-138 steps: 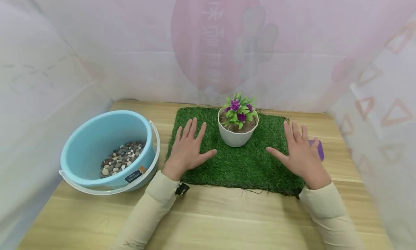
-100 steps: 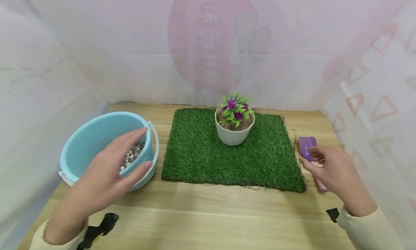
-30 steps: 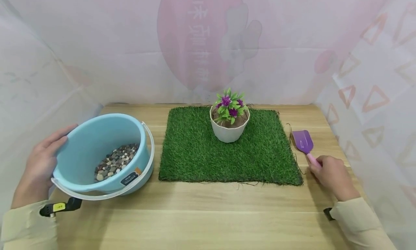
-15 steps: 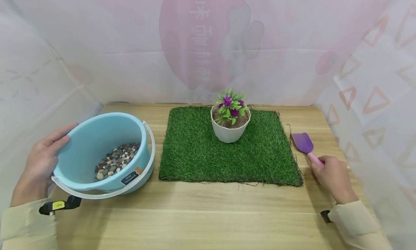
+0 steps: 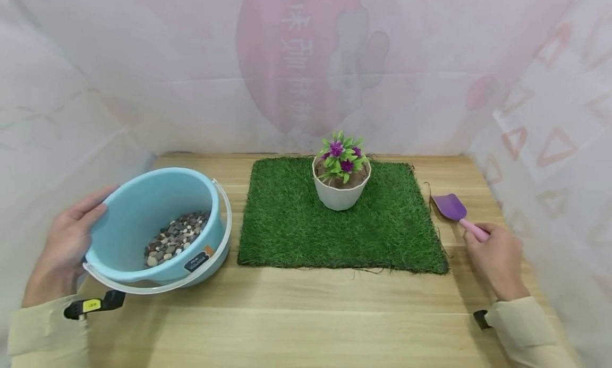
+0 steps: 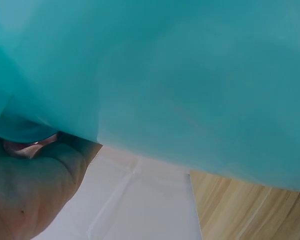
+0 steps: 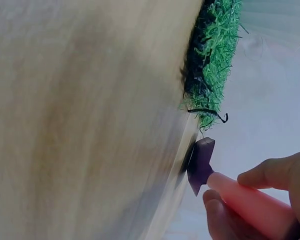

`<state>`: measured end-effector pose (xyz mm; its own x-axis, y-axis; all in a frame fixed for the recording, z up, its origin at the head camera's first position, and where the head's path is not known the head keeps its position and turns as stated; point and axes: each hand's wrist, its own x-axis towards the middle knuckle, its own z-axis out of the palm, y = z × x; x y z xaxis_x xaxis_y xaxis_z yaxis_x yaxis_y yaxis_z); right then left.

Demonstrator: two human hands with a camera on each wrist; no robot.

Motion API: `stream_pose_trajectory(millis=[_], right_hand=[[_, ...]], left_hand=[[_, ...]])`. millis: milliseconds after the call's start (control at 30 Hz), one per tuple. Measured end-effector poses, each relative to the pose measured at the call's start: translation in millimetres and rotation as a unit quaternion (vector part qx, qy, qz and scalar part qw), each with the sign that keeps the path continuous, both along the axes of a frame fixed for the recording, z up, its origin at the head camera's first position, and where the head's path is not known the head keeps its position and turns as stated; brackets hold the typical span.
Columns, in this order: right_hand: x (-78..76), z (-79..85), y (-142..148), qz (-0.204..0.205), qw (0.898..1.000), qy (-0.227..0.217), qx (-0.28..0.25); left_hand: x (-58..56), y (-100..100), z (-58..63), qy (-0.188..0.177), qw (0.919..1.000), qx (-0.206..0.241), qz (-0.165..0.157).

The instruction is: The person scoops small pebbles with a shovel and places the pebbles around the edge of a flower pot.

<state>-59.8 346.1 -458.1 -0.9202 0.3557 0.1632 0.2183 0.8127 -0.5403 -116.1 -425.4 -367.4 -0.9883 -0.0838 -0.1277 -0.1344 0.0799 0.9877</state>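
Note:
At the left, my left hand (image 5: 67,240) grips the side of a light-blue bucket (image 5: 119,224), its thumb at the rim. Pebbles (image 5: 177,238) lie in the bucket's bottom, and its white handle hangs over the front. In the left wrist view the bucket wall (image 6: 190,90) fills most of the picture and hides the fingers. On the other side, my right hand (image 5: 497,259) holds a small shovel by its pink handle (image 5: 475,230), thumb and fingers around it. The purple shovel blade (image 7: 201,162) points toward the mat, low over the table.
A green artificial-grass mat (image 5: 306,230) lies mid-table. Toward its back stands a white flowerpot (image 5: 339,197) with soil and a purple-flowered plant (image 5: 341,155). Bare wooden table (image 5: 306,315) runs along the front. White and pink printed cloth (image 5: 201,92) hangs around the sides and back.
Both hands were spread over the mat at first. The left went to the bucket and took its side; the right took the shovel by its handle. Lately the shovel has turned slightly.

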Motion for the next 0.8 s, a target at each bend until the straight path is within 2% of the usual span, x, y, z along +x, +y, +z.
stream_pose_trajectory(millis=[300, 500, 800], right_hand=[[0.8, 5.9, 4, -0.014, 1.0, 0.012, -0.011], [0.9, 8.9, 1, -0.016, 0.999, 0.028, 0.0], [4.4, 11.4, -3, -0.01, 0.998, 0.063, 0.005]], left_hand=[[2.4, 5, -2.3, 0.03, 0.9981, 0.045, -0.03], [6.4, 4, -4.4, 0.062, 0.9962, 0.024, -0.056], [24.7, 2, -13.5, 0.141, 0.984, 0.048, -0.099]])
